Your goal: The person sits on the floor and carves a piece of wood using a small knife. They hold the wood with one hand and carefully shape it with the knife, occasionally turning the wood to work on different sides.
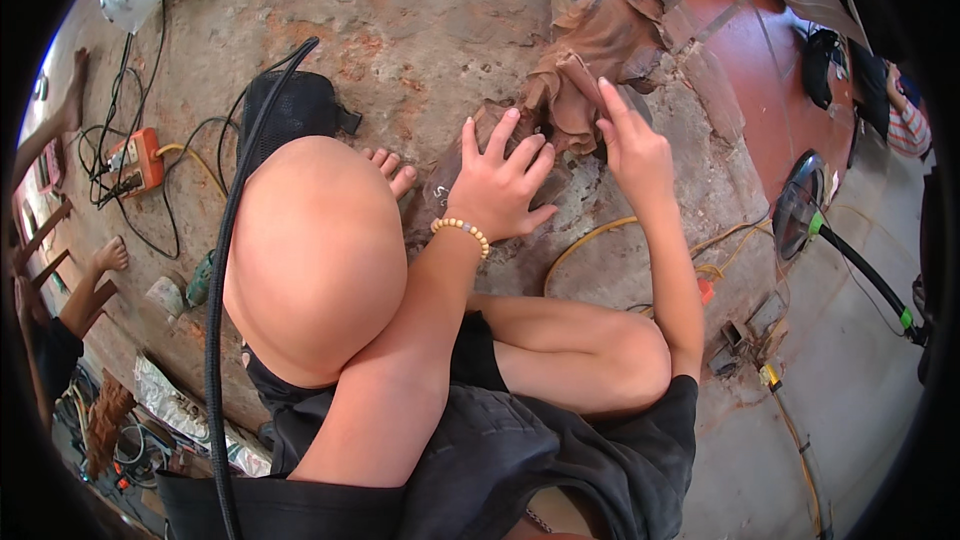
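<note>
A reddish-brown carved piece (590,55), apparently wood with folds like draped cloth, lies on the worn slab in front of me. My left hand (500,175), a beaded bracelet at its wrist, rests with spread fingers at the near-left end of the carving, holding nothing. On the carving's right side, my right hand (637,152) has its index finger stretched forward and its thumb bent close below. A narrow brown strip (578,72) meets these fingertips; whether it is a loose folded piece or part of the carving is unclear. The left palm hides what is beneath it.
An orange power strip (135,162) with tangled black cables lies left, beside a black mesh object (290,110). A black cord (228,270) runs past my raised knee. At right stand a round fan-like head (800,202) and a yellow-orange cable (590,230). Other people's limbs show at both edges.
</note>
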Demonstrator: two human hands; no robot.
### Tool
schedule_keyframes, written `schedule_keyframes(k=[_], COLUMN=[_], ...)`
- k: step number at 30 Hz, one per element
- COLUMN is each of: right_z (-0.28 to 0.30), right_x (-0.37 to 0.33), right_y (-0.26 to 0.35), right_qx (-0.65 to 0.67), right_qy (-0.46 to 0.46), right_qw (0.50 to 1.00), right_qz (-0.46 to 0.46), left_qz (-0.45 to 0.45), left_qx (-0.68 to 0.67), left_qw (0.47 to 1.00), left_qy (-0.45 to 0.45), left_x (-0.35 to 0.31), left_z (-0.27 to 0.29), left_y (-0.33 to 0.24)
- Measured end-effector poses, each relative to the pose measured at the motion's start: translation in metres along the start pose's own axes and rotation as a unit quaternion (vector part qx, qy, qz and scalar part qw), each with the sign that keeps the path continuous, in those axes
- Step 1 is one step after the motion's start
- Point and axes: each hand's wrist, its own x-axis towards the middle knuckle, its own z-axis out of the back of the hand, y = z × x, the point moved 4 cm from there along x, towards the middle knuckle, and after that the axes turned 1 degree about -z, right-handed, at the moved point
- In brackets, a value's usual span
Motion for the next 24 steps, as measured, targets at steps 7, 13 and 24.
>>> schedule_keyframes(k=[7, 13, 24], right_z=[0.003, 0.023, 0.016], right_x=[0.006, 0.026, 0.017], right_y=[-0.011, -0.025, -0.016], right_qx=[-0.099, -0.193, -0.128], right_qy=[-0.074, -0.034, -0.026], right_qw=[0.991, 0.979, 0.990], right_qz=[-0.050, -0.056, -0.056], left_qz=[0.005, 0.004, 0.005], left_qx=[0.019, 0.017, 0.016], left_qw=[1.000, 1.000, 1.000], left_qy=[-0.009, -0.016, -0.012], left_x=[-0.002, -0.002, -0.003], left_z=[0.003, 0.002, 0.003], left_y=[-0.003, -0.001, -0.003])
